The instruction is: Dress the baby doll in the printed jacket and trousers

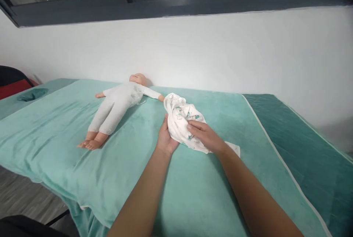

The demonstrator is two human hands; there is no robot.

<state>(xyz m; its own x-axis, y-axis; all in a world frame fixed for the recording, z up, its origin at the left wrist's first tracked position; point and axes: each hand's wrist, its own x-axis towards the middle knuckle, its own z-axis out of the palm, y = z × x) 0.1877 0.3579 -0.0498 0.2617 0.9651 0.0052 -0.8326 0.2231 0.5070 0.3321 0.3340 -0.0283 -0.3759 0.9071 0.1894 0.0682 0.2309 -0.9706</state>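
Note:
A bunched white cloth [182, 119] with a small green print, which looks like a baby garment, is held between my two hands over the bed. My left hand [166, 137] cups its left side, the thumb pointing up and the other fingers hidden under the fabric. With fingers bent onto the front of the cloth, my right hand [205, 134] grips it from the right. One corner of the fabric shows beyond my right wrist. To the left a baby doll [118, 99] lies on its back in a white long-sleeved suit, feet bare. Its outstretched hand is close to the cloth's upper left edge.
A mint-green blanket [55, 126] covers the bed, with a darker green cover [309, 148] at the right. Behind the bed stands a white wall [220, 53] below a dark window frame [176, 7]. A black and red object [12, 82] is at the far left.

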